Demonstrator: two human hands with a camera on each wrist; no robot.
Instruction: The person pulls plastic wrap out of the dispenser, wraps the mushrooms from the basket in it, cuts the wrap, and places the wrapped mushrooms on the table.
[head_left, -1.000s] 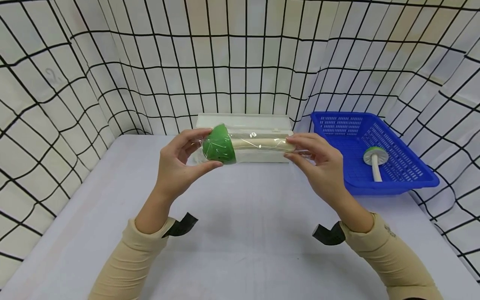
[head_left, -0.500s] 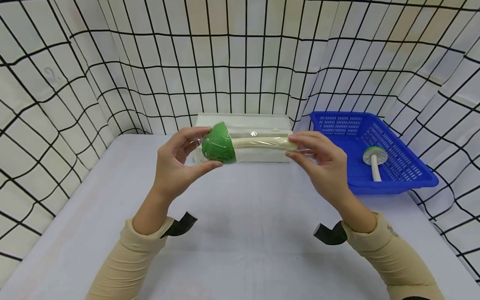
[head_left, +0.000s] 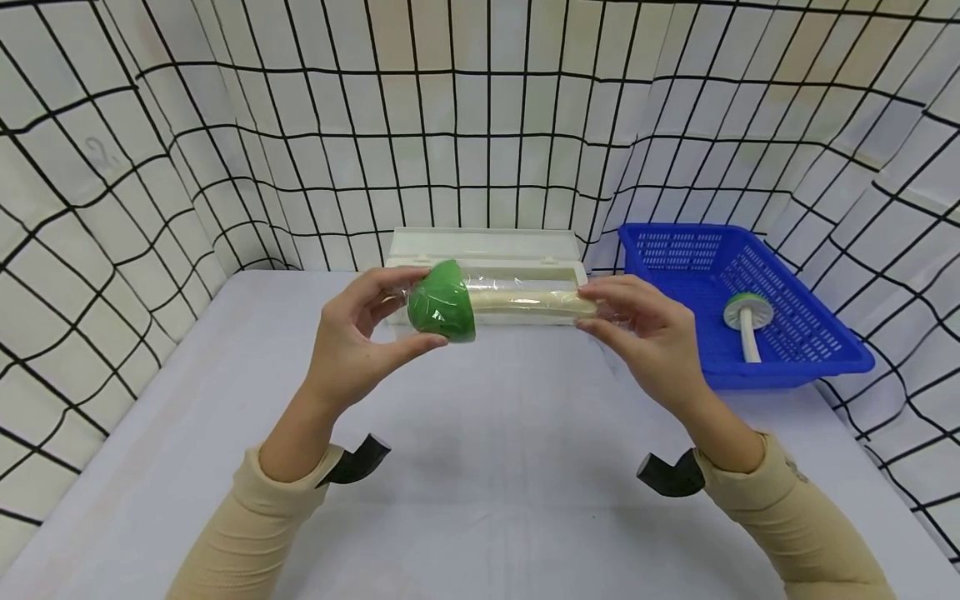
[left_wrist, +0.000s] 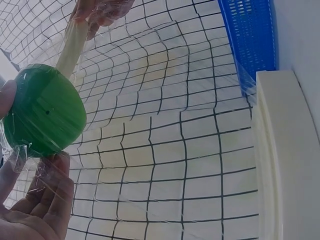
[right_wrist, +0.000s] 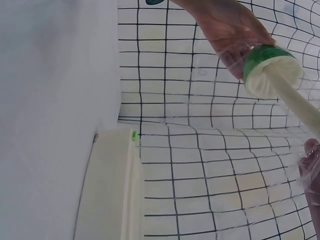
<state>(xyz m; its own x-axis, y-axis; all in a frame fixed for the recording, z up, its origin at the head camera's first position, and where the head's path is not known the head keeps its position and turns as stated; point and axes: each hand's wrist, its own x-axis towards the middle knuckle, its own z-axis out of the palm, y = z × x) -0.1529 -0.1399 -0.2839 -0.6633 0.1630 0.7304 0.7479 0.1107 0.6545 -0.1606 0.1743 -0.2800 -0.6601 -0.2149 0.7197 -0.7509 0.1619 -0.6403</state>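
A mushroom-shaped piece with a green cap and a long cream stem, wrapped in clear plastic, lies level between the hands above the table. At its cap, the left hand grips with the thumb below and fingers above. The right hand pinches the stem's far end and the loose wrap there. In the left wrist view the rounded green cap faces the camera, fingers at its edge. Its pale underside and stem show in the right wrist view, where only part of the right hand is seen.
Behind the hands stands an open white box with its lid raised. To the right, a blue basket holds a similar green-capped mushroom. Black wire grid panels over white sheets enclose the white table.
Both hands have lowered the wrapped mushroom slightly, uncovering more of the white box's rim behind it. The grip of each hand is unchanged.
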